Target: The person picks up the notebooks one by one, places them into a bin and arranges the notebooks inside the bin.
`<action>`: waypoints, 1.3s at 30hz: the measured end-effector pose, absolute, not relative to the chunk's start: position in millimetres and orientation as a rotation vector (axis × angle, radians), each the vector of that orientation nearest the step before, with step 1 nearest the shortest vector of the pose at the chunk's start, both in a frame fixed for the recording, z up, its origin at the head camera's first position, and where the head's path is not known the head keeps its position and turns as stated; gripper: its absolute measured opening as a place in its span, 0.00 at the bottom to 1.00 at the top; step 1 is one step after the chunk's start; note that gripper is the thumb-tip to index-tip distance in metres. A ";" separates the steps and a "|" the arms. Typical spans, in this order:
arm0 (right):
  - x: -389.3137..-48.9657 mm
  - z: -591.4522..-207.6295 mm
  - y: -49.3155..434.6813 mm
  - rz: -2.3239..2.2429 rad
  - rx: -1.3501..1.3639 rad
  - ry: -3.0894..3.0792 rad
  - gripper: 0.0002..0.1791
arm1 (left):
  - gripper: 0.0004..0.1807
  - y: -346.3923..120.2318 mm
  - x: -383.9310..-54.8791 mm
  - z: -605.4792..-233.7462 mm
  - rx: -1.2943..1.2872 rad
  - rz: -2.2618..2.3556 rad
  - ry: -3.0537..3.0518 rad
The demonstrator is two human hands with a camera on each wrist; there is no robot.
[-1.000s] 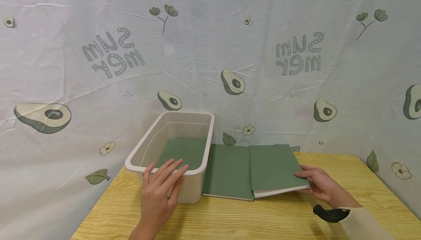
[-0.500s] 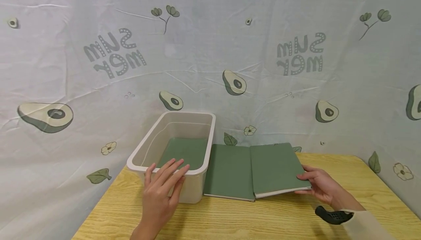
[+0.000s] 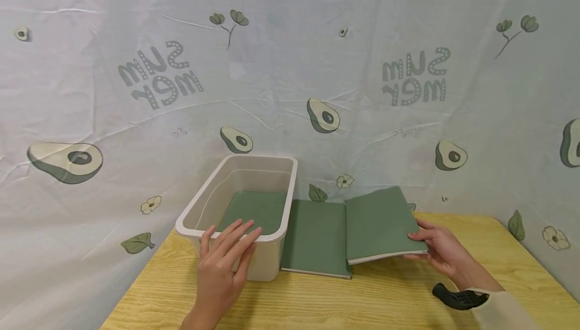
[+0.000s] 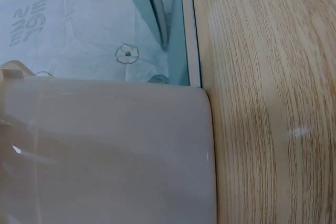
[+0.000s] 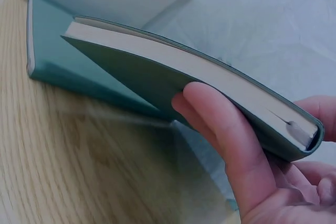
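Hands (image 3: 219, 272) (image 3: 446, 252) touch a smooth, round-cornered bin (image 3: 266, 262) and pinch a rectangular book (image 3: 380, 227).

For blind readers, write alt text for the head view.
A person's right grip holds a green hardcover book, its right side raised above a wood-grain table, beside another lying flat. The left grip lies over the near rim of a cream plastic bin with something green inside.

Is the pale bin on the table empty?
No, a flat green item shows inside the bin.
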State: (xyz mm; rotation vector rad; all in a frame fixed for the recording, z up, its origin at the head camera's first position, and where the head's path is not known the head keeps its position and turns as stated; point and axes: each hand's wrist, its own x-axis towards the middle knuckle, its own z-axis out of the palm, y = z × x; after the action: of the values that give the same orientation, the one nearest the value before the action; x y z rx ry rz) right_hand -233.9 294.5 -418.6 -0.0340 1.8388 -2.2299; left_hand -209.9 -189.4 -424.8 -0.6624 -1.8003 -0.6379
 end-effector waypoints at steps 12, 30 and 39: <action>-229.9 -387.0 273.5 -2.351 -0.072 1.851 0.46 | 0.19 -188.9 -210.9 -425.4 -0.660 -0.635 -1.770; -224.3 -335.7 239.7 -2.559 -0.231 1.606 0.48 | 0.19 -188.8 -210.5 -424.5 -0.667 -0.634 -1.798; -222.2 -315.8 221.6 -2.582 -0.224 1.605 0.47 | 0.19 -189.6 -210.8 -424.6 -0.663 -0.639 -1.786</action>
State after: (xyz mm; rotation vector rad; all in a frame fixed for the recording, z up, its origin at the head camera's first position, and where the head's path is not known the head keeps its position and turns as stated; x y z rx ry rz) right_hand -222.2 221.6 -315.8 -0.2237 1.6049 -2.5818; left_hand -210.8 -189.6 -424.6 -0.6630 -1.7862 -0.6390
